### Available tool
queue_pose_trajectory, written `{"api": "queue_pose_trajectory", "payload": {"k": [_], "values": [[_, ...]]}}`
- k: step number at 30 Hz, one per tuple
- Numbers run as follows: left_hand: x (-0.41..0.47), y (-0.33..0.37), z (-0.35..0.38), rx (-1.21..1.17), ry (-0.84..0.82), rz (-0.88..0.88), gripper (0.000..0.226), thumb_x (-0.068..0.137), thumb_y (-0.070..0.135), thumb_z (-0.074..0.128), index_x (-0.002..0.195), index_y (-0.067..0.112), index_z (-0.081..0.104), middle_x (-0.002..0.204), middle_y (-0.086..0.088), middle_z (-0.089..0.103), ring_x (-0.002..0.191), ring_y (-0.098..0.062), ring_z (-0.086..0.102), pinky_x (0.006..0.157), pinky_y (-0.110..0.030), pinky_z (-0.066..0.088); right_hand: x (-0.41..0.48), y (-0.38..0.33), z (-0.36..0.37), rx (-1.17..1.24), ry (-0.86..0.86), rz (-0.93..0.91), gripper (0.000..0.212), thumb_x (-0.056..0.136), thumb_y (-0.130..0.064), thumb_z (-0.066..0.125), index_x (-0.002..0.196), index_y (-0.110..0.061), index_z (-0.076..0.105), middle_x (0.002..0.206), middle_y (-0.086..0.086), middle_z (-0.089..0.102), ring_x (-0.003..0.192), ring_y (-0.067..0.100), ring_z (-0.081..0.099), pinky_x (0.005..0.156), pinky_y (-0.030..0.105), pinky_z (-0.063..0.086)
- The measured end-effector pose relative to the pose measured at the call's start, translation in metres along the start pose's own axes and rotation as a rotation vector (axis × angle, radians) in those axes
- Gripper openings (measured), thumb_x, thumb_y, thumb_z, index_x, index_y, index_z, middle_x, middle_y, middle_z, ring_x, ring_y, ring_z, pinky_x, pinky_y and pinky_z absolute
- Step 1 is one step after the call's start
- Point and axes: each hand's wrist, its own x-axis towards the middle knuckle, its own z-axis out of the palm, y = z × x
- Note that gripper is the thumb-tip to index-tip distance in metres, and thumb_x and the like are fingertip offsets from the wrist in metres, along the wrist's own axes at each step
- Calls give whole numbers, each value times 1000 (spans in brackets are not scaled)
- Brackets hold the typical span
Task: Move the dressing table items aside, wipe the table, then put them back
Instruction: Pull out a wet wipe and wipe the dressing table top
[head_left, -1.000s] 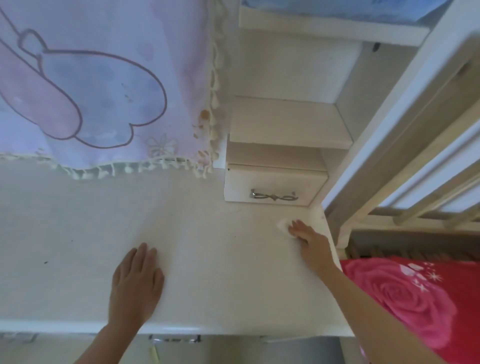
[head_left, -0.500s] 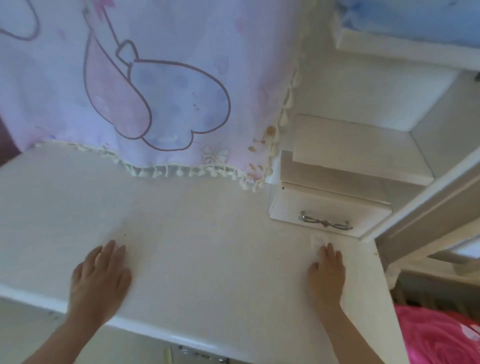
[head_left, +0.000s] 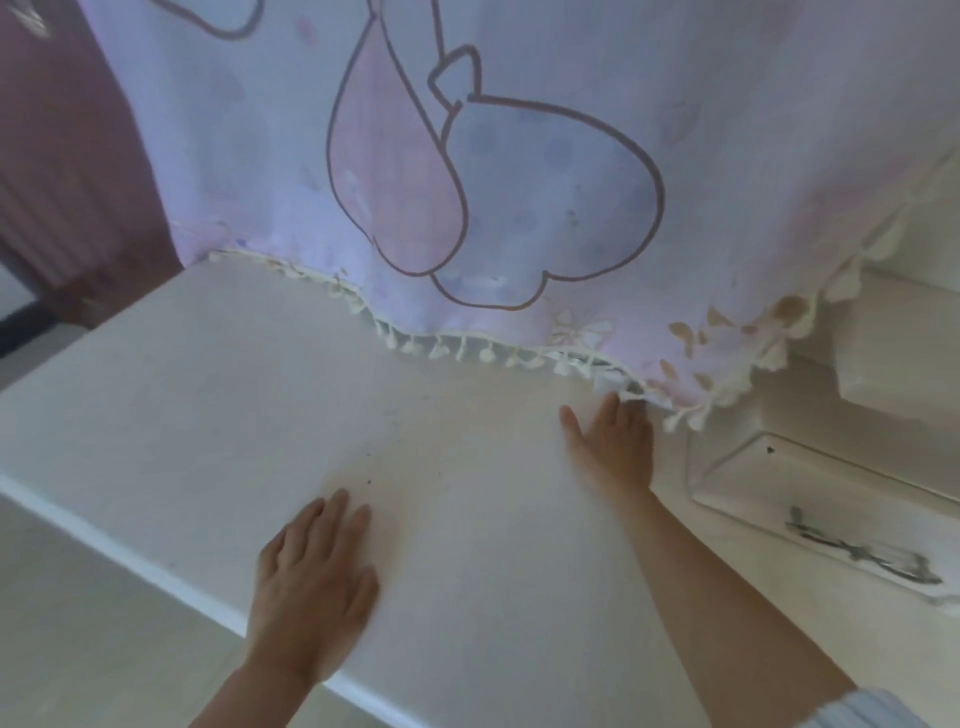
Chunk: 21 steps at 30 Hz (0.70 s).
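The white dressing table (head_left: 208, 415) fills the view, with a few small dark specks on its top. My left hand (head_left: 311, 582) lies flat near the front edge, fingers straight. My right hand (head_left: 613, 447) presses flat on the top farther back, its fingertips at the fringe of the hanging cloth (head_left: 519, 182). A small pale patch at those fingertips may be the wipe; the rest of it is hidden under the hand. No dressing table items are in view.
A lilac cloth with a cartoon print and tassel fringe hangs down to the table's back edge. A small white drawer (head_left: 779, 488) with a metal handle (head_left: 862, 558) stands at the right. A dark red surface (head_left: 62, 182) lies beyond the left end.
My right hand has slid left along the tabletop, from the right corner by the drawer to the back under the cloth fringe. My left hand stays flat near the front edge. The view swung left.
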Motion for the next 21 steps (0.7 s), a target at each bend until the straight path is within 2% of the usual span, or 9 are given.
{"api": "queue_pose_trajectory", "payload": {"k": [3,6,9,11,13,14,18,19,21], "values": [[-1,0,0,29,-6,5,49,70,36,36,114,18,48,115,-11,66,111,-23,41,84,-35,28,-4,-41,9,-35,-88,-231,76,94,-53,28,147,-6,4,157,11,-4,144,23,-4,117,36,0],[-2,0,0,53,-47,1,51,70,33,36,110,16,62,114,-11,66,111,-24,41,85,-36,29,-28,-69,20,-82,-101,-481,74,94,-51,29,147,-7,3,157,10,-6,144,22,-6,116,35,-1],[-2,2,-2,41,-75,-2,52,69,31,35,105,13,69,113,-11,67,110,-24,41,85,-36,29,-47,-63,21,-162,-182,-621,91,76,-64,2,147,-8,1,156,9,-8,145,21,-7,116,33,-2],[-1,1,-4,22,-100,-5,52,69,30,35,104,12,69,113,-12,67,110,-24,41,85,-36,29,-61,-49,22,-154,-215,-648,102,64,-63,-8,147,-7,6,156,11,-3,145,24,-1,116,33,2],[0,2,-7,10,-141,-25,53,69,31,35,104,12,69,112,-12,67,110,-24,41,85,-36,29,-66,-35,24,-147,-81,-572,97,74,-62,-5,142,-1,26,153,18,18,141,31,21,114,39,19],[1,2,-8,4,-159,-27,53,69,32,35,105,12,69,112,-12,67,110,-24,41,86,-36,29,-64,-28,22,-102,13,-456,92,80,-61,-3,140,-1,33,150,19,26,138,31,28,111,40,26],[-5,-10,-18,-131,-165,97,51,73,40,38,119,20,50,122,-11,62,118,-24,39,93,-34,28,-48,-24,8,25,38,76,63,97,-45,24,145,-5,19,155,17,11,143,29,10,115,41,14],[-1,-24,-22,-174,-136,137,50,75,38,39,121,20,47,123,-10,61,119,-24,39,94,-33,28,-46,-32,7,50,34,140,62,98,-43,26,146,-6,17,155,17,9,143,30,7,115,42,11],[17,-83,-25,-159,-62,99,47,78,34,38,121,17,48,122,-11,62,118,-24,40,95,-36,33,-47,-73,16,29,-4,114,62,97,-44,26,147,-10,12,155,17,3,144,30,3,115,42,7]]}}
